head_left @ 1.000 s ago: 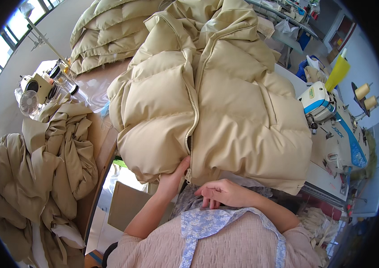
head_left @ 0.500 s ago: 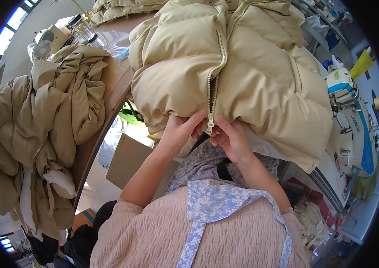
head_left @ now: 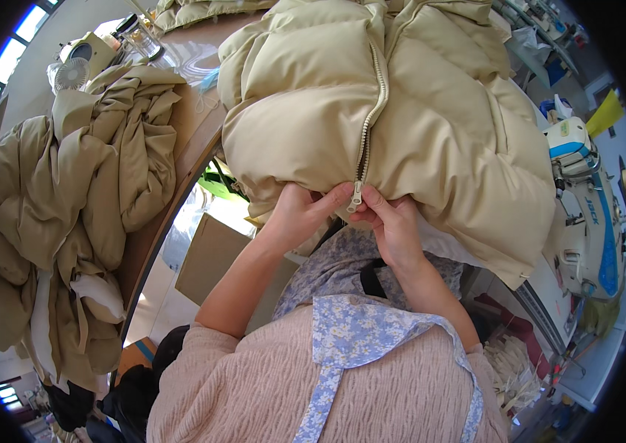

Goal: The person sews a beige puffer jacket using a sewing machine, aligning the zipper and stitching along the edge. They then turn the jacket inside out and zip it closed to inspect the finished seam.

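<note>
A beige puffer jacket (head_left: 298, 125) lies spread before me with its hem toward my body. A metal zipper (head_left: 382, 81) runs down its front, and the slider and pull (head_left: 355, 198) sit at the hem. My left hand (head_left: 302, 214) pinches the hem just left of the slider, thumb on top and the other fingers curled beneath the fabric. On the other side, my right hand (head_left: 395, 225) grips the zipper's lower right edge between thumb and fingers, close against the pull. Some fingertips are hidden under the cloth.
Crumpled khaki garments (head_left: 91, 184) are heaped on the table at the left. Behind them stand a small fan (head_left: 71, 74) and a glass jar (head_left: 139, 38). A white and blue sewing machine (head_left: 593, 221) is at the right. A cardboard box (head_left: 213, 258) sits below the table edge.
Both hands and the jacket's hem have shifted slightly right and up. The two zipper edges above the slider now lie closer together. Both hands keep their hold.
</note>
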`<move>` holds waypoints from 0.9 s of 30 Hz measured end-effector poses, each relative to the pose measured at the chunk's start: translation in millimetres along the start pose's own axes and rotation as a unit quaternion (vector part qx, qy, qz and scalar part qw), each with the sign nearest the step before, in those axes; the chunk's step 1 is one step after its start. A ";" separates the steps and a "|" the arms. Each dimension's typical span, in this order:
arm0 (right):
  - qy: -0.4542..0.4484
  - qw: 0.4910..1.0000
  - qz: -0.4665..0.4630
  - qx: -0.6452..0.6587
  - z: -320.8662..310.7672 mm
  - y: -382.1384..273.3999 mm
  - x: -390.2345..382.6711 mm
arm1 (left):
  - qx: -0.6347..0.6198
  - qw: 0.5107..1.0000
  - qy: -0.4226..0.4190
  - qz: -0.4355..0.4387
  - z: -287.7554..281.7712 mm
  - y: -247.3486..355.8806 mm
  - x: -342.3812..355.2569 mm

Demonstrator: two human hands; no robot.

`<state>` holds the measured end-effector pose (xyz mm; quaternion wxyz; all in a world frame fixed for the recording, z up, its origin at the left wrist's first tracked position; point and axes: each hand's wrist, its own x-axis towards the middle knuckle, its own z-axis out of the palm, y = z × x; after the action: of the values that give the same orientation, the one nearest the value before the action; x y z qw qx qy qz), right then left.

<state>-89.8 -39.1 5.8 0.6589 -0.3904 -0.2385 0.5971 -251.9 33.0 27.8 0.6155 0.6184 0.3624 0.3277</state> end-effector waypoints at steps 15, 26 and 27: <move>-0.056 0.697 -0.352 -0.622 29.3 -65.9 -17.6 | -0.135 0.989 -0.035 -0.057 -2.2 12.3 -5.9; -0.127 0.704 -0.294 -0.634 35.0 -90.1 12.5 | -0.065 0.997 -0.045 -0.015 -6.6 6.8 -8.5; -0.120 0.791 -0.188 -0.570 33.5 -89.2 17.9 | -0.056 0.997 -0.043 -0.016 -6.5 9.1 -8.7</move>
<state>-59.3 -12.4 93.9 0.3828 -0.5678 -0.6811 0.2592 -261.5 29.1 37.4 0.6694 0.5908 0.3265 0.3103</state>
